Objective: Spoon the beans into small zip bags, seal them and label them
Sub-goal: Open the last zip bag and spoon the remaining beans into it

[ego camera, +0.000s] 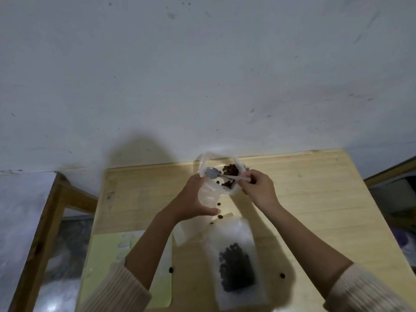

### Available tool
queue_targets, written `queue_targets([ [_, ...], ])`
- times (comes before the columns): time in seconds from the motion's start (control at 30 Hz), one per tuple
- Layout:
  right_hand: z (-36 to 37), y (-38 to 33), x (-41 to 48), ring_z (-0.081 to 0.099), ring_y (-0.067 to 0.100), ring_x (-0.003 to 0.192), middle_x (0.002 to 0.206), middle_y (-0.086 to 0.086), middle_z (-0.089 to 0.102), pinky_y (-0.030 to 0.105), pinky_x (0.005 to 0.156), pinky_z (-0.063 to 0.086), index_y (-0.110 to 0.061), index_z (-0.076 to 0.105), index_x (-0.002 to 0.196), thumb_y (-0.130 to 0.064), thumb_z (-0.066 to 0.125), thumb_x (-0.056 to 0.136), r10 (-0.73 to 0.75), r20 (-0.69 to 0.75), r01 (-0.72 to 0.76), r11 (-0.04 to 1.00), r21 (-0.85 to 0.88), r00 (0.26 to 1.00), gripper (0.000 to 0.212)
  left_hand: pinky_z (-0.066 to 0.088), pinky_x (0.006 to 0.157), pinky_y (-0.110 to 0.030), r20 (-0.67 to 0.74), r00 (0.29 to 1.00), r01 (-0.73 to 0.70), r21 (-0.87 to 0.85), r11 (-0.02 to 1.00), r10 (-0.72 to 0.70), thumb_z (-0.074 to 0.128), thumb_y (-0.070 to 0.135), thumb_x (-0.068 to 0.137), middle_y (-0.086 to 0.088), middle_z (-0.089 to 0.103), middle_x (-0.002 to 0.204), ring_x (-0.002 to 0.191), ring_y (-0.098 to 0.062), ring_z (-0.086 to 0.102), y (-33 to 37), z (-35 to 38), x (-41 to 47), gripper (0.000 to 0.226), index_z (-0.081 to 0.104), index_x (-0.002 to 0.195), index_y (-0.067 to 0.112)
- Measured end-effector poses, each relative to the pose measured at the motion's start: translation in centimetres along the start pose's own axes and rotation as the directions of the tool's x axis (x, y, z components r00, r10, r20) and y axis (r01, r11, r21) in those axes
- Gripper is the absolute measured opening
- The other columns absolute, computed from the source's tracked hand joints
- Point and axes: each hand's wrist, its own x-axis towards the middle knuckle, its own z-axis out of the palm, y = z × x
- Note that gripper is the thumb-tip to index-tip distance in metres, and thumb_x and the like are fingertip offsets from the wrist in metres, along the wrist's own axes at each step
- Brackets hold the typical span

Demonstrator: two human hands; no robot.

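wooden table (315, 199); left hand (191, 199) grips one bag (210, 195); right hand (258, 188) pinches one spoon (226, 176).

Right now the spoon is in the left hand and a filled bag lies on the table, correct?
No. The head view shows the spoon in the right hand, not the left; the left hand holds a small clear bag. A filled bag does lie on the table.

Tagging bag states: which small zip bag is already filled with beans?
The flat zip bag on the table between the forearms, holding a dark heap of beans. The held zip bag in the left hand shows only a few.
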Motion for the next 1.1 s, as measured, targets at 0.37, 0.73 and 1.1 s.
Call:
queue_targets([
  [0.37, 1.2, -0.3, -0.7, 0.06, 0.013, 0.073, 0.084, 0.0, 0.06, 0.028, 0.07, 0.05, -0.016, 0.069, 0.104, -0.019, 0.053, 0.094, -0.213, -0.235, 0.257, 0.951, 0.173, 0.948, 0.019, 0.033, 0.096, -0.016, -0.376, 0.924, -0.098, -0.059, 0.993, 0.069, 0.083, 0.034, 0.061, -0.001, 0.026, 0.133, 0.124, -0.021, 0.038, 0.7, 1.8, -0.3, 0.086, 0.04, 0.131, 0.009],
  [0.73, 0.9, 1.3, -2.4, 0.058, 0.02, 0.077, 0.09, 0.003, 0.055, 0.015, 0.071, 0.043, -0.005, 0.065, 0.109, -0.013, 0.048, 0.096, -0.35, -0.355, 0.35, 0.934, -0.068, 0.867, 0.023, 0.026, 0.113, -0.042, -0.478, 0.878, -0.038, -0.001, 0.999, 0.033, 0.08, 0.035, 0.067, -0.007, 0.014, 0.149, 0.139, -0.019, 0.016, 2.9, 4.1, -1.5, 0.099, 0.022, 0.144, 0.012],
  [1.1, 2.0, 1.8, -3.0, 0.047, 0.017, 0.054, 0.062, 0.005, 0.053, 0.025, 0.058, 0.042, -0.006, 0.057, 0.068, -0.009, 0.047, 0.093, 0.379, -0.179, -0.246, 0.827, 0.505, 0.908, 0.026, 0.028, 0.112, -0.032, -0.207, 0.978, -0.064, -0.104, 0.992, 0.042, 0.078, 0.043, 0.062, 0.001, 0.013, 0.147, 0.139, -0.017, 0.021, 1.5, 4.5, -2.7, 0.106, 0.021, 0.146, 0.012],
])
